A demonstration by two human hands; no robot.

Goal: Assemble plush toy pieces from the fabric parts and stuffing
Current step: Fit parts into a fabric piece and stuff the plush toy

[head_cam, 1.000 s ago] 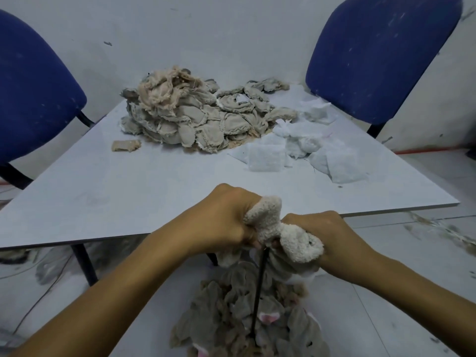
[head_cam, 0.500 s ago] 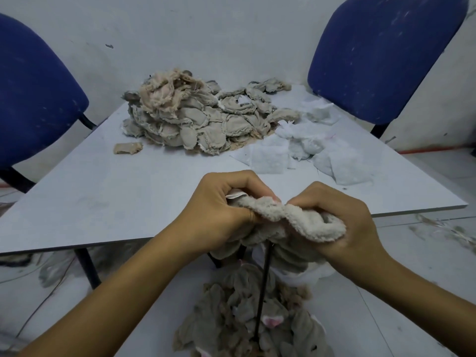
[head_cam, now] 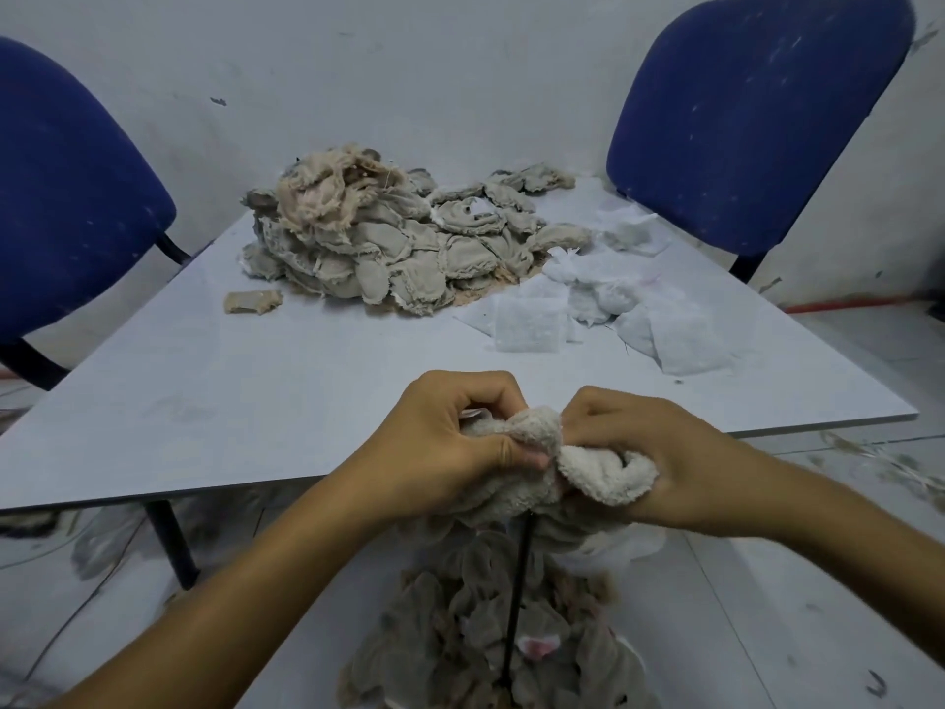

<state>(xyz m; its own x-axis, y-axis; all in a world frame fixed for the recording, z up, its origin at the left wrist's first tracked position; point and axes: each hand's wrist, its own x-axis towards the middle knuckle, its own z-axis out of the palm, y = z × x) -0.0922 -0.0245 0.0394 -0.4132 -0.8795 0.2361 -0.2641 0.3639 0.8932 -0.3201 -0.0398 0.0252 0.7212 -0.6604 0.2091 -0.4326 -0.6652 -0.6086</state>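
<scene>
The plush piece (head_cam: 588, 463), cream and fuzzy, is bunched at the near edge of the desk (head_cam: 255, 391), with the left hand (head_cam: 450, 447) and right hand (head_cam: 659, 452) both clenching their fingers around it. A thin black rod (head_cam: 516, 601) hangs below it over a heap of grey fabric parts (head_cam: 460, 631). Farther back on the desk lie a pile of beige fabric pieces (head_cam: 388, 248) and white stuffing pads (head_cam: 603, 309), with two blue chairs (head_cam: 757, 110) behind.
</scene>
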